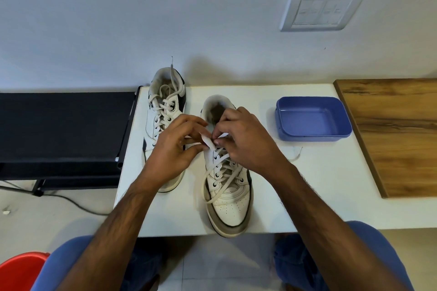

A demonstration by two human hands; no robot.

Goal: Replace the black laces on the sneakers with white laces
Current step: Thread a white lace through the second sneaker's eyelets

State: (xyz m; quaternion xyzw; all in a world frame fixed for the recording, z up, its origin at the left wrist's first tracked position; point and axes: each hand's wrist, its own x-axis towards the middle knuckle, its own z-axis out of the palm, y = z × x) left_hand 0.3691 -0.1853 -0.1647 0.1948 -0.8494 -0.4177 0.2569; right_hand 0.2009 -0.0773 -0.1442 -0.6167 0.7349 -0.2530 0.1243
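Two white sneakers with dark trim stand on the white table point(272, 196), toes toward me. The near sneaker point(228, 198) in the middle carries a white lace point(218, 168) crossed through its lower eyelets. My left hand point(173, 151) pinches one end of that lace by the upper left eyelets. My right hand point(241, 136) pinches the other end just over the tongue. The far sneaker point(163, 113), behind my left hand, is laced in white with one lace end sticking up. No black lace is in view.
An empty blue plastic tub point(312, 120) sits right of the sneakers. A wooden board point(397, 134) lies at the far right. A black rack point(61, 125) stands left of the table. A red bucket point(19, 271) is by my left knee.
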